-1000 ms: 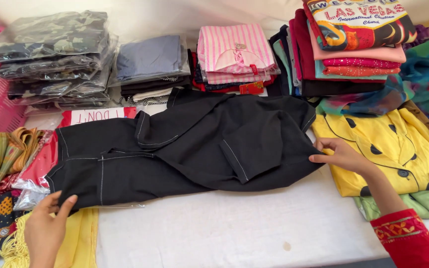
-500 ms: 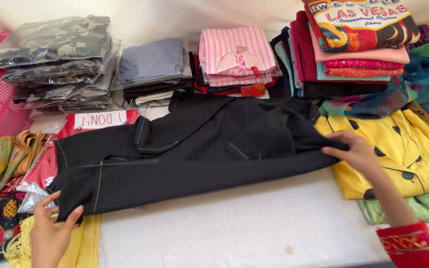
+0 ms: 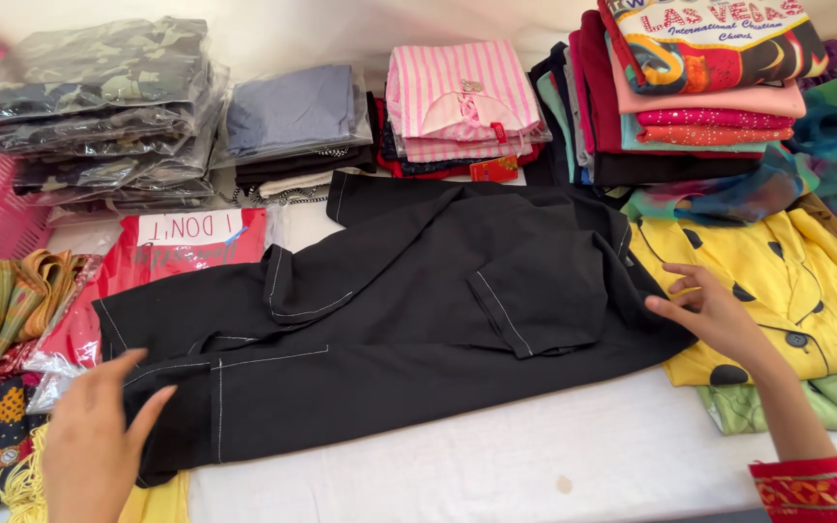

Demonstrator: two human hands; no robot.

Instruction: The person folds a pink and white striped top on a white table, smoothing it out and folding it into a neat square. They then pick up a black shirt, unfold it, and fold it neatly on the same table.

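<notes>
Your left hand (image 3: 94, 447) rests flat, fingers spread, on the black garment's (image 3: 389, 320) near-left corner; your right hand (image 3: 714, 315), fingers apart, touches its right edge.

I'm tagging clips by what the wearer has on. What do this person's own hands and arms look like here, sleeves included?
Both hands are bare: no gloves, and no rings or watch visible. The right hand leads to a bare forearm that ends in a red sleeve with an embroidered band in a lighter, yellowish pattern at its cuff. The left hand shows only to the wrist, so no sleeve is visible there.
</notes>
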